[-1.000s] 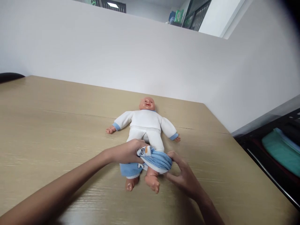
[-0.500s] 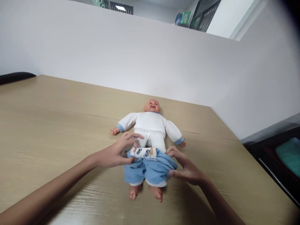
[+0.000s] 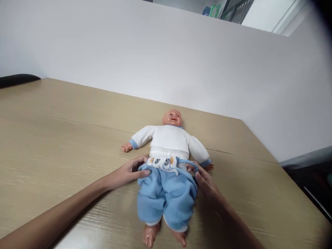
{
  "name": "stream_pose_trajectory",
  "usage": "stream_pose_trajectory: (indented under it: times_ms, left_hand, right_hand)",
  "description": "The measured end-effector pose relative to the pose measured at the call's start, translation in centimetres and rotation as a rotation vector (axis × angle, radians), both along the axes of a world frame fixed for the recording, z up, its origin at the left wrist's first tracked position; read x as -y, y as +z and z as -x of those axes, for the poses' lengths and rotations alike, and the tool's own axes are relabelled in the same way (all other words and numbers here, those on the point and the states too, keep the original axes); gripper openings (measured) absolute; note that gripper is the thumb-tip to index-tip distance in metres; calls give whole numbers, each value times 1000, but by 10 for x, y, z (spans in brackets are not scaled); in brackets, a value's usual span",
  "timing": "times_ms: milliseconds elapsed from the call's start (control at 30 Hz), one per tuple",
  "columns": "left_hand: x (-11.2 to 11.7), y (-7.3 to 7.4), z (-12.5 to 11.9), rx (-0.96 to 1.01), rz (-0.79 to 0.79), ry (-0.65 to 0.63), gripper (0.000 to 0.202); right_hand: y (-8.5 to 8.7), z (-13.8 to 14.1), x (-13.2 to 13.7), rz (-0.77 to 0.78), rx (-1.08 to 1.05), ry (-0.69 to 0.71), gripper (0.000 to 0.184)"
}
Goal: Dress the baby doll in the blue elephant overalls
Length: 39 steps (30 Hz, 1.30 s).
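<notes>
Doll [image 3: 169,143] on its back on the wooden table [image 3: 77,138], centre of the frame, head toward the top, feet [image 3: 150,236] at the bottom edge. It wears a white top with blue cuffs; both arms are spread out to the sides. Blue trousers [image 3: 178,197], lower centre, cover both legs and reach the hips; their waistband [image 3: 162,162] bears a white patch with two stitched eyes, just below the hem of the top. Left hand [image 3: 138,169], left of centre, grips the waist at its side: thumb lies over the cloth, the other fingers curl behind the edge. Right hand [image 3: 198,173], right of centre, has thumb and fingers closed on the other side, the blue edge drawn outward off the body; the fingertips are in shade, so the grip looks like a pinch, though I cannot be sure. Pale wall [image 3: 129,52] across the upper frame.
</notes>
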<state>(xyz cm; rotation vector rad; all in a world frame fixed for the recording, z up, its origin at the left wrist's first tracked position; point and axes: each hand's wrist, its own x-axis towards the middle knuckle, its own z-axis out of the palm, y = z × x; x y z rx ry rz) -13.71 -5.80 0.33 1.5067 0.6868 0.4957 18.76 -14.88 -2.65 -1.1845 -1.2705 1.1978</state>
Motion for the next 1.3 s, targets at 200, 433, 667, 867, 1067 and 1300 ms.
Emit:
stream_pose_trajectory:
  times_ms: [200, 433, 667, 867, 1067, 1300]
  left_hand:
    - [1, -5, -3, 105, 125, 47, 38]
    - [-1, -11, -8, 205, 240, 180, 40]
    - [-15, 15, -7, 174, -96, 288, 34]
    - [-38, 35, -27, 162, -212, 206, 32]
    - [-56, 8, -32, 19, -266, 247, 40]
    - [-58, -2, -23, -65, -294, 142, 41]
  right_hand:
    - [4, 6, 9, 127, -49, -40, 44]
    - [-1, 20, 4, 179, -166, -159, 40]
    - [33, 12, 2, -56, 262, 41, 29]
    - [52, 17, -32, -100, 242, -75, 29]
    - [19, 8, -54, 8, 207, -202, 45]
    - [2, 6, -44, 149, -19, -170, 45]
